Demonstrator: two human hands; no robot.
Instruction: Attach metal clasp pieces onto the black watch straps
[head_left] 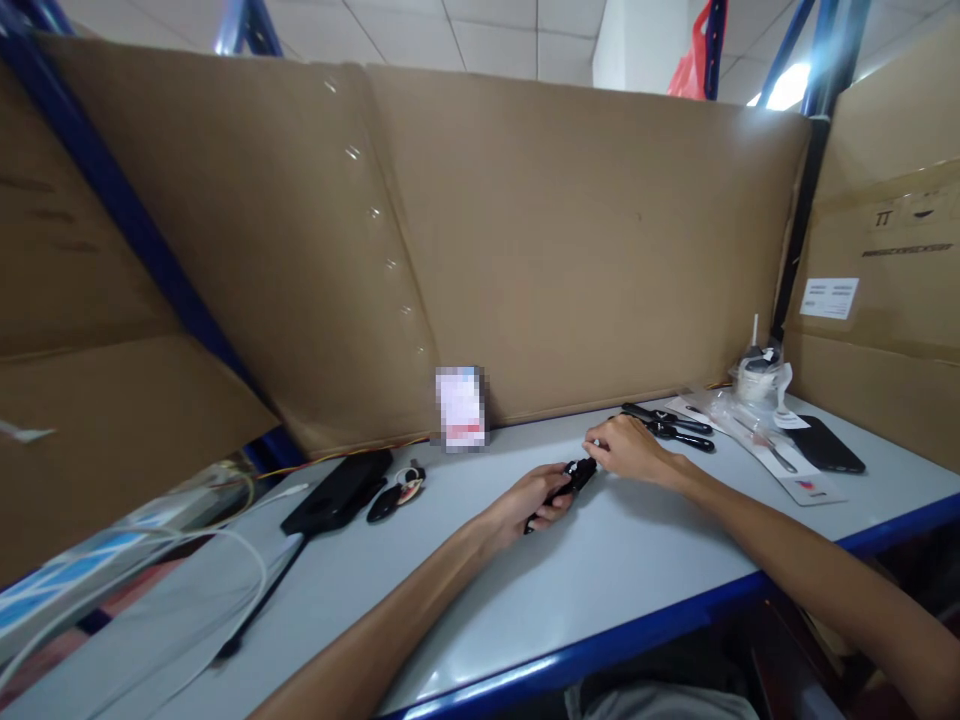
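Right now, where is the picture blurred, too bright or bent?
Head view: the ceiling light glares white at top right; the small card is pixelated; the cardboard wall bows from lens distortion; the left hand gripping the black tool looks sharp.

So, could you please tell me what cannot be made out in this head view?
The small black object: head view, largely covered by the left hand gripping it and the right hand at its tip; its kind is unclear.
The card against the cardboard wall: pixelated, unreadable.
The white label on the right-hand box: print too small.
The white cables: cut off by the left edge.
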